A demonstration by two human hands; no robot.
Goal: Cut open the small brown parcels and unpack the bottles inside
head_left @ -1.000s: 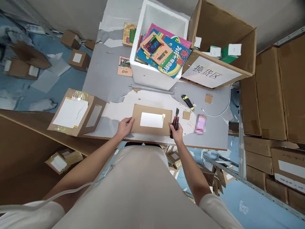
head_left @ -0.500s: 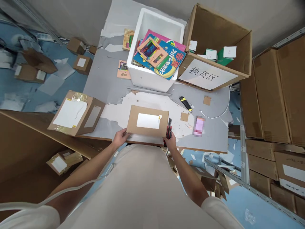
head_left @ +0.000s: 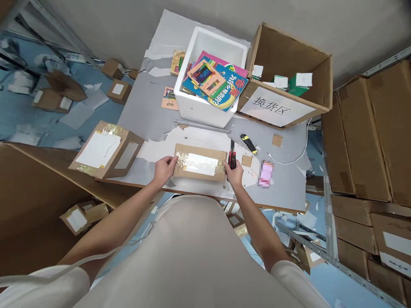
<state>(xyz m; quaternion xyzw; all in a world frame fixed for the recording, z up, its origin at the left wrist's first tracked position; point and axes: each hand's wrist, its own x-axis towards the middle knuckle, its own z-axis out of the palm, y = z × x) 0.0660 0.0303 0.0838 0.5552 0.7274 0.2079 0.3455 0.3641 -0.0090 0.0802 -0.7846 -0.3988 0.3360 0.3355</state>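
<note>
Grey worktop (head_left: 290, 188), its covering torn to a white patch, filled mid-view. Carton (head_left: 199, 164) was held level near the front edge, approx. midway betw. L and R corners; contact w/ the surface was unclear. L hand (head_left: 164, 170) gripped its L end; R hand (head_left: 235, 172) clasped a red-and-black cutter (head_left: 232, 155), blade exposed, while touching the carton's R end. Est. handling: light, fairly stiff board; taped areas prob. slick; contents hidden, hence fragility unknown. Best hold seemed to be both short ends, i.e. w/ fingers clear of the blade.
</note>
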